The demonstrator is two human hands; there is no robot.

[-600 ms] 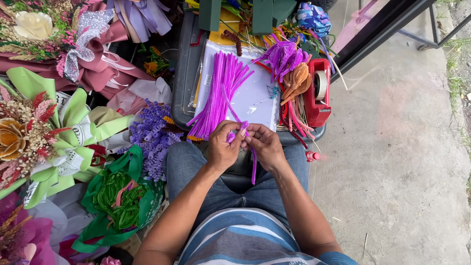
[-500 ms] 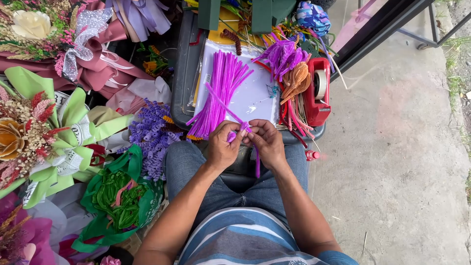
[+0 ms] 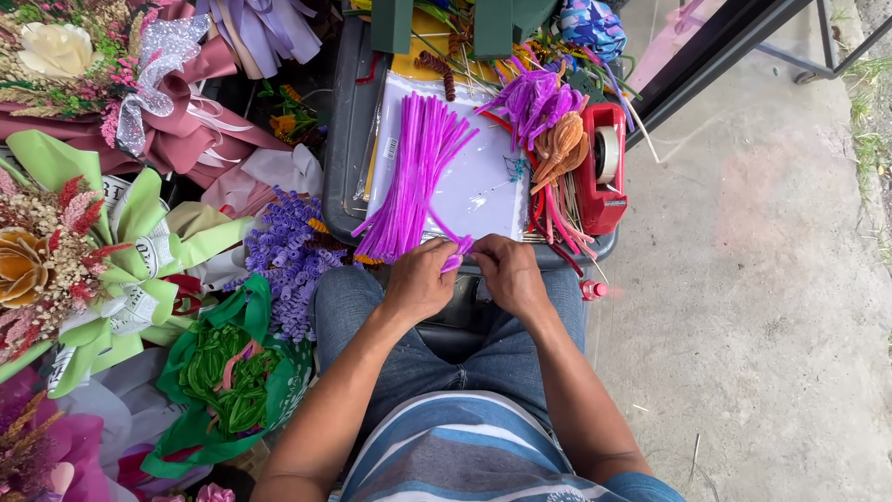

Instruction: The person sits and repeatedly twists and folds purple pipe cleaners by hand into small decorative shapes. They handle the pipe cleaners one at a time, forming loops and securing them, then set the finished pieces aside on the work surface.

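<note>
A seated person in jeans and a striped shirt works a purple pipe cleaner (image 3: 457,251) between both hands over the lap, seen from above. The left hand (image 3: 420,279) and right hand (image 3: 509,273) sit side by side, knuckles up, fingers curled inward and nearly touching; the pipe cleaner is pinched between their fingertips, showing as a short purple bit at about 1 o'clock from the left hand and 11 o'clock from the right, with a thin strand running up toward 11 o'clock into the bundle (image 3: 413,177) of matching purple pipe cleaners. That bundle lies on a white sheet (image 3: 488,181) on a dark tray (image 3: 346,139) just beyond the hands, at 12 o'clock. At 1 o'clock from the right hand stands a red tape dispenser (image 3: 604,167), with orange flowers (image 3: 559,149) and purple flowers (image 3: 534,98) beside it. A small red bottle (image 3: 593,290) lies on the concrete at 3 o'clock, near the right knee. At 9 o'clock from the left hand is a cluster of lavender coils (image 3: 288,256); below it, at 8 o'clock, a green bag (image 3: 232,376) holds green pipe cleaners. Wrapped bouquets (image 3: 84,251) in green and maroon paper fill the far left.
</note>
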